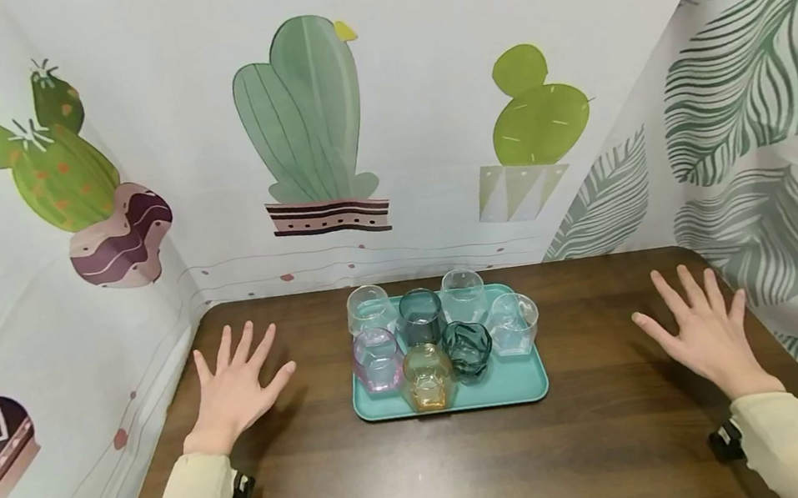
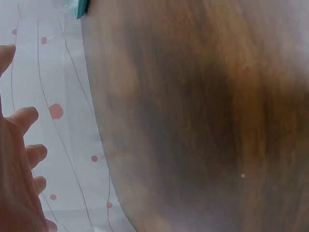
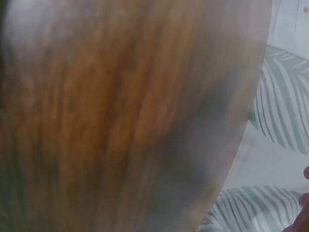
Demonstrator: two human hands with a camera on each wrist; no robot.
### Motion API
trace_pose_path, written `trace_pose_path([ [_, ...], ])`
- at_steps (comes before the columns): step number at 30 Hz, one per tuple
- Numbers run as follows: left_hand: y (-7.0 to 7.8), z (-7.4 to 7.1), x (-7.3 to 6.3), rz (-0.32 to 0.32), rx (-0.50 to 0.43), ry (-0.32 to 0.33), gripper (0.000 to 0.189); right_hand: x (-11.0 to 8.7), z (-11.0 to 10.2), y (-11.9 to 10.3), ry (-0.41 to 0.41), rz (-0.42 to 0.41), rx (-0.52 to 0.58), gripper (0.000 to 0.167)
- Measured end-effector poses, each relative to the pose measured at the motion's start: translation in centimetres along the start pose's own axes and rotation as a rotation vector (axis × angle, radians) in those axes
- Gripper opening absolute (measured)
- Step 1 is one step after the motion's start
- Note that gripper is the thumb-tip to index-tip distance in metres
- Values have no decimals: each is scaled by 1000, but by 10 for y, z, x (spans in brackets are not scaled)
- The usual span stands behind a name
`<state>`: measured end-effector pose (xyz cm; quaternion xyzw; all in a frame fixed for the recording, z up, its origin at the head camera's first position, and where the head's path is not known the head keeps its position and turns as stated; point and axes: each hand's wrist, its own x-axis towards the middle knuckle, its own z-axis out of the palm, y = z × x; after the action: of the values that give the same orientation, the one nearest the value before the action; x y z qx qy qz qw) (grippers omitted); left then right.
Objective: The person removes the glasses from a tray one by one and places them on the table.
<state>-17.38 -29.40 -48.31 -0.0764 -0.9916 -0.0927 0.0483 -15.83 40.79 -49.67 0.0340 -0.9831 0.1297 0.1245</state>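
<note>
My left hand (image 1: pixel 238 390) is spread with straight fingers over the left side of the table, holding nothing. On the opposite side, my right hand (image 1: pixel 708 336) is likewise spread and holds nothing. Between them lies a teal tray (image 1: pixel 382 407) crowded with drinking glasses. Along its back stand a clear glass (image 1: pixel 369 308), a dark grey-blue glass (image 1: pixel 421 317) and another clear glass (image 1: pixel 463 295). A faceted clear glass (image 1: pixel 515 324) is at the right. Nearer the front are a pink glass (image 1: pixel 378 359), an amber glass (image 1: pixel 428 378) and a dark green glass (image 1: pixel 469 351).
The brown wooden table (image 1: pixel 429 480) ends at the back against a white cloth (image 1: pixel 415 28) printed with cacti. Leaf-patterned cloth (image 1: pixel 767 226) hangs along the right side. A dark band (image 1: pixel 243 487) shows at the left wrist, another dark device (image 1: pixel 727 441) at the right wrist.
</note>
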Motion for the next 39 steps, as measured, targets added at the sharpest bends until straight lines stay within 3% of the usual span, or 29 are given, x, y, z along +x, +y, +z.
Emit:
trace_pose_path([
  [10, 17, 7, -9, 14, -118, 18, 83, -4, 1, -16, 42, -54, 69, 85],
  [15, 31, 11, -14, 35, -261, 44, 81, -6, 3, -28, 56, -93, 111, 84],
  [27, 59, 26, -24, 37, -580, 23, 80, -6, 1, -59, 84, -147, 167, 82],
  [33, 75, 32, -26, -29, -767, -9, 79, -4, 4, -75, 93, -158, 195, 83],
  [39, 88, 41, -26, -79, -846, -40, 78, -2, 9, -88, 64, -163, 217, 82],
])
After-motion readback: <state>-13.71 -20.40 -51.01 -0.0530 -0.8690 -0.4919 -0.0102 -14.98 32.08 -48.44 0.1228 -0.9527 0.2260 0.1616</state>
